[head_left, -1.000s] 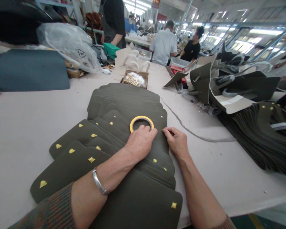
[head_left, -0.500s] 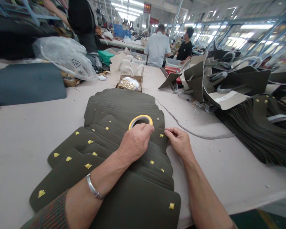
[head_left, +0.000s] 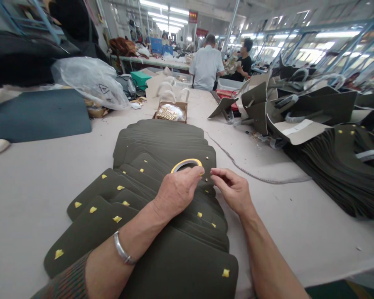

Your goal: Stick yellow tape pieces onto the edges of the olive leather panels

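Observation:
A fanned row of dark olive leather panels (head_left: 162, 141) lies along the table, several with small yellow tape patches near their corners. A roll of yellow tape (head_left: 187, 165) rests on the panels. My left hand (head_left: 177, 189) is closed on the roll's near edge, fingertips pinched by the tape end. My right hand (head_left: 232, 189) sits just right of it with thumb and fingers pinched together near the tape end; what they hold is too small to make out. A silver bangle circles my left wrist.
A cardboard box of gold hardware (head_left: 171, 112) stands beyond the panels. A grey cord (head_left: 252, 175) trails rightward. Heaped dark panels and folded bag parts (head_left: 330, 158) fill the right. A plastic bag (head_left: 90, 81) and dark mat (head_left: 37, 114) lie left. Two people (head_left: 207, 66) work at the far end.
My left hand lifted the near edge of the roll and my right hand moved from the panel's corner up toward the tape end. The camera shifted slightly.

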The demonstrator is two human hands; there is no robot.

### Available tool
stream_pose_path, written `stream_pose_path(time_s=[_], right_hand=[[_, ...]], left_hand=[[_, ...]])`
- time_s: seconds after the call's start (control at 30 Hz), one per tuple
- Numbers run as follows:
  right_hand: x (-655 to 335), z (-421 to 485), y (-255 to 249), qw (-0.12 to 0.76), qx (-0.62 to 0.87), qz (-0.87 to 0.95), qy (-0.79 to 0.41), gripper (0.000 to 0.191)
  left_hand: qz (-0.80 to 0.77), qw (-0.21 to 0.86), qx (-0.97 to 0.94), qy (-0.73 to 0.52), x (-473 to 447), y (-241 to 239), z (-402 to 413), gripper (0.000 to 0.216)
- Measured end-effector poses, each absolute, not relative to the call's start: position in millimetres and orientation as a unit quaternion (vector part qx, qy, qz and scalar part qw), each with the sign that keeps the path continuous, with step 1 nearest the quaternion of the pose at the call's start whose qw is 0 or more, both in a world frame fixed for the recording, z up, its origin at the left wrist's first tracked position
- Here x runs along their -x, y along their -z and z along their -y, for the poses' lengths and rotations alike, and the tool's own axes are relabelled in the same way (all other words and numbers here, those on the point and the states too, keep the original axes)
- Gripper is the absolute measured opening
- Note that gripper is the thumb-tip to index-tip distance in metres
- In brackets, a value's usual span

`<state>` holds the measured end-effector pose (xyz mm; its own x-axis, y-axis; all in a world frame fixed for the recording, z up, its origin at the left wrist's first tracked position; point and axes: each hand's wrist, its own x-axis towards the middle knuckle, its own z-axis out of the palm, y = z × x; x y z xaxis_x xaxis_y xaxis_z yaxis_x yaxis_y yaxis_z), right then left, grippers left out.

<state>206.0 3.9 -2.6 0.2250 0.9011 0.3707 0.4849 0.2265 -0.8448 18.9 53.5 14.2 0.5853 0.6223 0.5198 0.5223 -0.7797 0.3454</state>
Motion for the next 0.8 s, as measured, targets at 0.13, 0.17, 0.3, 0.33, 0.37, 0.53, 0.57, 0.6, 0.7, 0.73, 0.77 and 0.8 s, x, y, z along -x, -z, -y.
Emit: stream_pose_path(time_s=[0.13,0.17,0.3,0.33,0.37,0.53,0.57,0.6,0.7,0.73,0.77,0.8], right_hand=[[-194.9,-1.5,-3.0,0.506,0.542,0.653,-0.156,0.021],[-192.8,-1.1,-4.5,0.501,0.538,0.66,-0.152,0.022],[-188.1,-0.1,-8.7,0.475,0.541,0.68,-0.139,0.02],[-187.8,-0.1,-9.0,0.47,0.541,0.685,-0.132,0.019],[-187.6,-0.2,-8.9,0.467,0.54,0.689,-0.125,0.018],[-187.6,-1.7,-5.4,0.454,0.536,0.706,-0.092,0.014],[-187.4,-1.9,-4.5,0.451,0.538,0.706,-0.089,0.014],[-187.3,-2.1,-3.6,0.447,0.542,0.706,-0.085,0.013],[-186.7,-1.9,-1.4,0.438,0.564,0.697,-0.062,0.012],[-186.3,-1.5,-1.0,0.437,0.571,0.693,-0.052,0.012],[-185.8,-1.1,-0.9,0.437,0.577,0.689,-0.044,0.012],[-184.8,-0.5,-1.1,0.438,0.583,0.684,-0.038,0.012]], left_hand=[[-0.326,0.071,-0.889,-0.315,-18.5,-15.4,-50.5,0.023],[-0.326,0.072,-0.891,-0.308,-18.4,-16.2,-50.1,0.026],[-0.323,0.084,-0.901,-0.277,-18.6,-17.9,-49.4,0.047],[-0.327,0.083,-0.901,-0.273,-18.7,-17.8,-49.4,0.048],[-0.332,0.08,-0.9,-0.269,-18.9,-17.6,-49.2,0.047],[-0.338,0.072,-0.907,-0.241,-19.4,-18.3,-47.5,0.038],[-0.338,0.073,-0.908,-0.235,-19.5,-18.9,-47.0,0.036],[-0.34,0.075,-0.909,-0.228,-19.5,-19.6,-46.5,0.034],[-0.345,0.084,-0.911,-0.209,-20.2,-20.8,-45.5,0.024],[-0.346,0.086,-0.911,-0.205,-20.6,-21.0,-45.5,0.02],[-0.348,0.085,-0.911,-0.203,-21.0,-21.0,-45.7,0.017],[-0.351,0.082,-0.911,-0.202,-21.5,-21.0,-46.0,0.017]])
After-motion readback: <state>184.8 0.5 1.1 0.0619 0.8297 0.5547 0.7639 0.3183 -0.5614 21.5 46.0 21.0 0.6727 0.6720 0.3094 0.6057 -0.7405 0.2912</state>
